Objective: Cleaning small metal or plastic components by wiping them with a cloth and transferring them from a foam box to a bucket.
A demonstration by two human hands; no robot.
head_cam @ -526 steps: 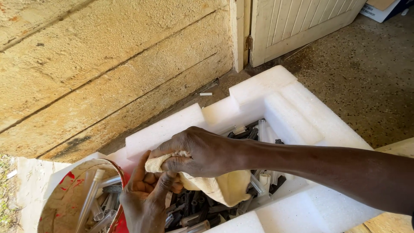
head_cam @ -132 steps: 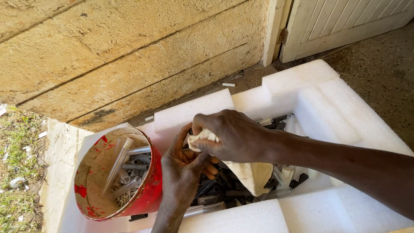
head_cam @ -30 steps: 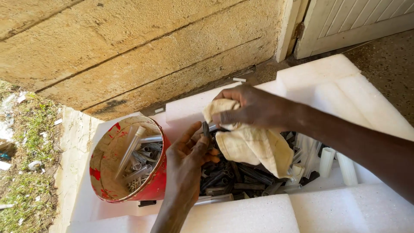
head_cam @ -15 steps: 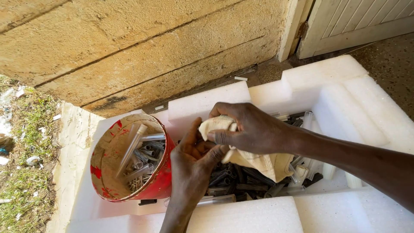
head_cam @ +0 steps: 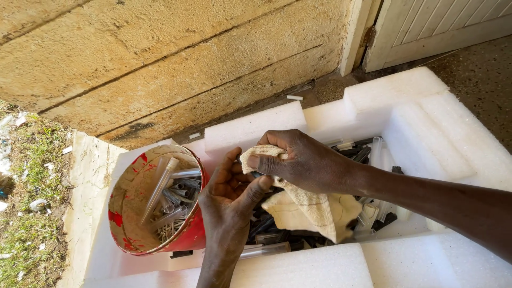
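Right hand point(head_cam: 304, 162) closed around a cream rag point(head_cam: 312, 210), thumb pressing the bunched top. Left hand point(head_cam: 229, 194) curled shut on something small and dark under that rag; hard to tell what. Rag hanging down at 5 o'clock from the hands, over a pile of dark and clear tubes point(head_cam: 266, 234) in a white foam box point(head_cam: 320, 266). Looks soft, floppy and light; best held by the bunched part. Red tin point(head_cam: 186, 240) of tubes at 9 o'clock. Yellow wall point(head_cam: 160, 53) at 12 o'clock.
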